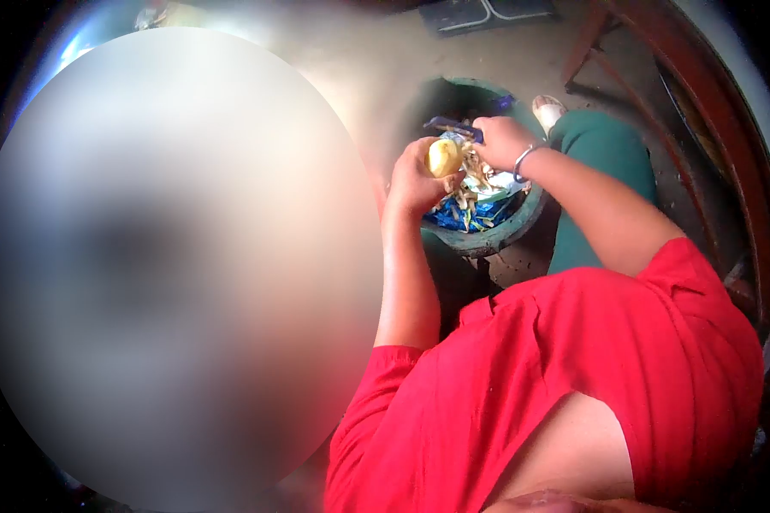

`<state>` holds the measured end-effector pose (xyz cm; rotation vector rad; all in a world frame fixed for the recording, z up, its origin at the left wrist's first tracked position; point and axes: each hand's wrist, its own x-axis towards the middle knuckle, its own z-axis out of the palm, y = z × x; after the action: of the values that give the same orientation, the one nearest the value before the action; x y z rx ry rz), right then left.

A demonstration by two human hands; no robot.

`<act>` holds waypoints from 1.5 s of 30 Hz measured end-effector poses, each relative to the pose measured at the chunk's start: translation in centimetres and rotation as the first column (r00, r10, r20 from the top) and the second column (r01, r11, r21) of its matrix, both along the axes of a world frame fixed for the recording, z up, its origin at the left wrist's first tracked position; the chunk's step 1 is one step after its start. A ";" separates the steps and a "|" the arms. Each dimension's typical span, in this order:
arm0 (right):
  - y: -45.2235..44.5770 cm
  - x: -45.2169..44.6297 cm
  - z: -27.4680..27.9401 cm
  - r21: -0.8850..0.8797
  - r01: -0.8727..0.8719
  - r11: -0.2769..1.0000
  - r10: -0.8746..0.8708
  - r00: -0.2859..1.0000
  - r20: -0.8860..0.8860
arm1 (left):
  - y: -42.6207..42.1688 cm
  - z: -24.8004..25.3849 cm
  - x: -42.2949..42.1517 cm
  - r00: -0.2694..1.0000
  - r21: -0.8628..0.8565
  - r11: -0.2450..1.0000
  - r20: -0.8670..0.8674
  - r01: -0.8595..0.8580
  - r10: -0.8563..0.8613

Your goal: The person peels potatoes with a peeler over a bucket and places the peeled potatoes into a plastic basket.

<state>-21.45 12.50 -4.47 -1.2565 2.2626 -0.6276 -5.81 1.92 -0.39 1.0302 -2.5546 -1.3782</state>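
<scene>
A peeled, pale yellow potato (444,158) sits in my left hand (415,181), with the fingers wrapped round it. In my right hand (506,143) is a dark blue peeler (455,129), its head pointing left, just above the potato. Whether the blade touches the potato I cannot tell. Both hands are over a round green bin (535,205) between my knees. Peelings (477,175) and blue and white plastic scraps lie inside it. A silver bangle (522,162) circles my right wrist.
A large blurred patch hides the left side. A reddish-brown frame (736,145) with slanting legs stands along the right. My green-trousered leg (603,154) and sandalled foot (548,111) are beside the bin. A dark flat object (488,14) lies on the floor beyond.
</scene>
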 end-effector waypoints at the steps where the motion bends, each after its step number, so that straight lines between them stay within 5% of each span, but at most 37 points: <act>1: -0.4 -0.7 -0.3 0.036 0.008 0.999 -0.010 0.999 0.046 | -0.1 -1.0 0.1 0.999 -0.023 1.000 -0.053 0.011 -0.013; 6: 0.4 0.0 1.3 -0.016 -0.028 0.999 0.030 0.991 0.130 | -0.2 -1.5 0.3 0.994 -0.165 0.986 -0.110 0.007 -0.026; 9: 0.4 0.6 0.7 -0.161 -0.096 0.982 0.110 0.990 0.085 | 0.1 -0.5 0.3 0.997 -0.010 1.000 -0.076 -0.010 0.009; 12: 0.4 0.8 1.2 -0.203 -0.112 0.973 0.129 0.989 0.073 | 0.9 1.1 -0.1 0.998 -0.099 0.994 0.037 -0.044 0.048; 16: 0.7 1.5 1.6 -0.217 -0.188 0.958 0.187 0.982 -0.025 | -0.1 -1.0 0.1 0.999 -0.061 0.998 -0.042 0.014 -0.017; 18: 0.8 1.8 2.4 -0.199 -0.241 0.950 0.228 0.970 -0.086 | -0.1 -2.7 0.1 0.936 0.265 0.961 -0.315 -0.073 0.158; 20: 0.8 1.8 1.5 -0.217 -0.239 0.946 0.221 0.970 -0.103 | -0.1 -3.0 0.2 0.923 0.320 0.946 -0.347 -0.050 0.166; 25: 0.3 1.1 0.6 -0.190 -0.128 0.973 0.108 0.988 -0.114 | -1.1 -3.4 0.4 0.983 0.128 0.992 -0.185 -0.001 0.025; 36: 0.0 -0.8 -0.5 0.095 -0.022 0.995 0.027 0.998 -0.048 | 0.4 -0.3 0.5 0.992 0.106 0.994 -0.125 -0.013 0.026; 45: 0.8 1.4 1.2 -0.209 -0.130 0.969 0.124 0.991 -0.042 | 0.1 -1.2 0.4 0.982 -0.105 0.994 -0.188 -0.018 -0.002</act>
<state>-20.09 13.27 -3.30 -1.5074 2.1618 -0.8243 -5.46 2.01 -1.61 0.8489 -2.4540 -1.2561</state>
